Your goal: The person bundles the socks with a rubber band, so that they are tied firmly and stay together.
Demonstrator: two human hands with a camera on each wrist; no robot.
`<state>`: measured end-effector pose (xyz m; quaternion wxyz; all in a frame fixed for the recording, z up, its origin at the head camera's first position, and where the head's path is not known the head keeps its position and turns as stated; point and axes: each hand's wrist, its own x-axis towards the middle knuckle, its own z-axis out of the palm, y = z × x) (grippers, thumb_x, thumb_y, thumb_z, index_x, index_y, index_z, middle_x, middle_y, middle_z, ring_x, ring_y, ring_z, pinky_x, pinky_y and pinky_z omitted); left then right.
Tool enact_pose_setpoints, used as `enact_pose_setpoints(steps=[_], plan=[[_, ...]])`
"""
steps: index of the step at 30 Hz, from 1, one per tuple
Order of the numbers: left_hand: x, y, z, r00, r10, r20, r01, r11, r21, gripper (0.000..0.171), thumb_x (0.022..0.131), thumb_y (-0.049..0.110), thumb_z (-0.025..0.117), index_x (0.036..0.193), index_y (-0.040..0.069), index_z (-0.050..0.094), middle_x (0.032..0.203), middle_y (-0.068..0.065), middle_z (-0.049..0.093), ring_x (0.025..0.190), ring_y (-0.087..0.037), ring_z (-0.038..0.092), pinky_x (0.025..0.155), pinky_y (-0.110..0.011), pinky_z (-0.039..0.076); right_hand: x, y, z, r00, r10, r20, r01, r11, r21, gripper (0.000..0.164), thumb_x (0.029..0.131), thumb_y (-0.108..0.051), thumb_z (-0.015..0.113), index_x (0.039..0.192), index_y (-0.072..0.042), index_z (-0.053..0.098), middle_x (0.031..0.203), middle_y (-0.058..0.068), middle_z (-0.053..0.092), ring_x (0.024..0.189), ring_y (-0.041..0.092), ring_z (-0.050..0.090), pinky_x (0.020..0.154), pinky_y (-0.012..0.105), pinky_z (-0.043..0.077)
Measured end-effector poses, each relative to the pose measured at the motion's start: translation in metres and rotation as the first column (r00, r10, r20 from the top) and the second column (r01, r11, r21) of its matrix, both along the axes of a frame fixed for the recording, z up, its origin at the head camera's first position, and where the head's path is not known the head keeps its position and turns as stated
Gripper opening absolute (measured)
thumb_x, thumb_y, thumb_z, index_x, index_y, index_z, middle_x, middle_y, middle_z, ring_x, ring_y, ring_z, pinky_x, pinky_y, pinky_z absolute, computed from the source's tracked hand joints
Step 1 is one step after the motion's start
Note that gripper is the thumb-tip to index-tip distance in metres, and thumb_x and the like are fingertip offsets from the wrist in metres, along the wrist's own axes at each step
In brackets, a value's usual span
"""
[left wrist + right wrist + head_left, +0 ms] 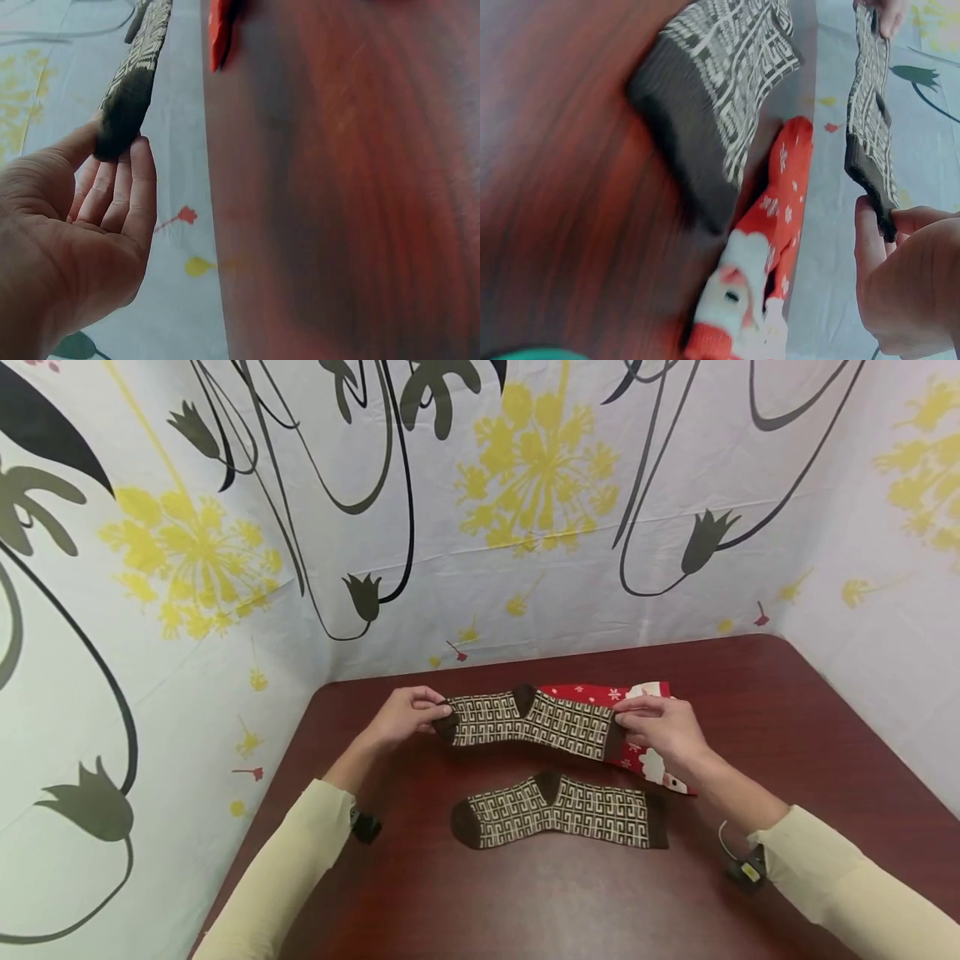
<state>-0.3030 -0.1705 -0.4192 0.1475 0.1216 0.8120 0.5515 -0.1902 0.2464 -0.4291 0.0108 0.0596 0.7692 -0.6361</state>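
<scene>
We are pinching the sock: left hand at toe, right hand at cuff, likely straightening it; its twin is lying nearer than our grip.

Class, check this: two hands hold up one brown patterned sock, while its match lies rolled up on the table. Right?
Not rolled up: the head view shows the matching sock lying flat on the table. The rest is right.
</scene>
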Motion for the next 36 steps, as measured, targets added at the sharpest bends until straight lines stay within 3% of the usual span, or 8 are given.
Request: enact_pose_setpoints(steps=[3, 5, 9, 17, 24, 36], plan=[[0.011, 0.003, -0.001, 0.998, -0.054, -0.016, 0.053, 0.998, -0.046, 0.022, 0.101, 0.012, 0.075, 0.118, -0.002, 0.072, 0.104, -0.014, 0.078, 0.087, -0.020, 0.075, 0.084, -0.052, 0.062, 0.007, 0.009, -0.001, 1.000, 0.001, 0.011, -0.001, 1.000, 0.028, 0.037, 0.105, -0.014, 0.069, 0.134, 0.010, 0.065, 0.139, 0.027, 0.061, 0.089, 0.007, 0.074, 0.085, 0.036, 0.062], [0.017, 0.005, -0.002, 0.996, -0.091, -0.024, 0.089, 0.993, -0.080, 0.024, 0.101, 0.013, 0.075, 0.121, -0.001, 0.073, 0.105, -0.013, 0.078, 0.088, -0.019, 0.075, 0.082, -0.048, 0.063, 0.011, 0.014, -0.003, 1.000, -0.001, 0.018, 0.000, 0.999, 0.053, 0.037, 0.105, -0.016, 0.070, 0.132, 0.009, 0.066, 0.124, 0.021, 0.070, 0.088, 0.008, 0.074, 0.085, 0.035, 0.062], [0.029, 0.007, -0.003, 0.989, -0.150, 0.001, 0.149, 0.982, -0.112, 0.026, 0.101, 0.014, 0.075, 0.123, 0.000, 0.074, 0.106, -0.013, 0.079, 0.090, -0.019, 0.075, 0.079, -0.044, 0.063, 0.019, 0.023, -0.005, 0.999, 0.025, 0.025, -0.026, 0.998, 0.052, 0.038, 0.103, -0.013, 0.072, 0.132, 0.011, 0.067, 0.113, 0.009, 0.075, 0.089, 0.010, 0.076, 0.085, 0.035, 0.062], [0.052, 0.002, -0.008, 0.965, -0.253, 0.066, 0.261, 0.955, -0.145, 0.027, 0.103, 0.011, 0.072, 0.127, -0.002, 0.072, 0.109, -0.012, 0.079, 0.086, -0.018, 0.074, 0.078, -0.043, 0.064, 0.034, 0.034, -0.009, 0.994, 0.081, 0.076, -0.086, 0.995, 0.057, 0.038, 0.100, -0.013, 0.076, 0.130, 0.010, 0.070, 0.108, 0.010, 0.078, 0.086, 0.019, 0.078, 0.083, 0.038, 0.063], [0.073, 0.003, -0.016, 0.947, -0.284, 0.147, 0.303, 0.944, -0.129, 0.023, 0.101, 0.009, 0.074, 0.121, -0.003, 0.074, 0.101, -0.011, 0.079, 0.070, -0.018, 0.070, 0.077, -0.050, 0.063, 0.050, 0.045, -0.015, 0.980, 0.153, 0.130, -0.160, 0.986, 0.045, 0.034, 0.100, -0.008, 0.075, 0.128, 0.012, 0.070, 0.114, 0.009, 0.076, 0.087, 0.013, 0.075, 0.081, 0.036, 0.063], [0.092, 0.004, -0.030, 0.922, -0.307, 0.237, 0.339, 0.935, -0.106, 0.016, 0.099, 0.007, 0.077, 0.110, -0.002, 0.071, 0.091, -0.009, 0.077, 0.062, -0.015, 0.066, 0.066, -0.036, 0.063, 0.060, 0.049, -0.027, 0.955, 0.223, 0.197, -0.237, 0.970, 0.053, 0.032, 0.098, -0.004, 0.076, 0.123, 0.015, 0.070, 0.116, 0.015, 0.072, 0.085, 0.022, 0.077, 0.080, 0.040, 0.063]])
